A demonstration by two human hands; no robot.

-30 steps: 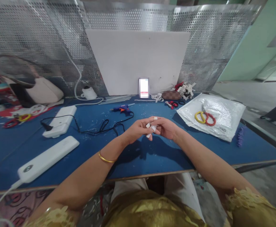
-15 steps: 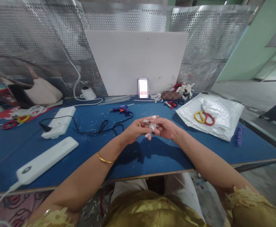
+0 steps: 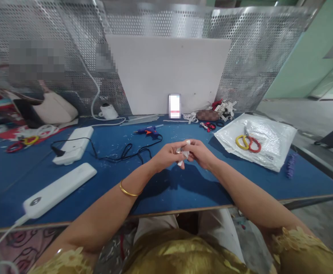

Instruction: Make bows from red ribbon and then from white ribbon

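Note:
My left hand [image 3: 166,156] and my right hand [image 3: 201,153] meet above the middle of the blue table [image 3: 183,186]. Their fingertips pinch a small white piece [image 3: 183,155], maybe folded ribbon or paper, between them. Both hands are closed on it and held a little above the tabletop. A gold bangle [image 3: 127,190] circles my left wrist.
A blue glue gun [image 3: 147,131] with a black cord lies just beyond my hands. Two white power strips [image 3: 59,189] lie at the left. Scissors with yellow and red handles [image 3: 247,142] rest on a plastic bag [image 3: 269,140] at the right. A white board [image 3: 169,72] leans on the perforated metal screen.
My hands have drawn slightly closer together around the white piece, fingers working it. Nothing else on the table has moved.

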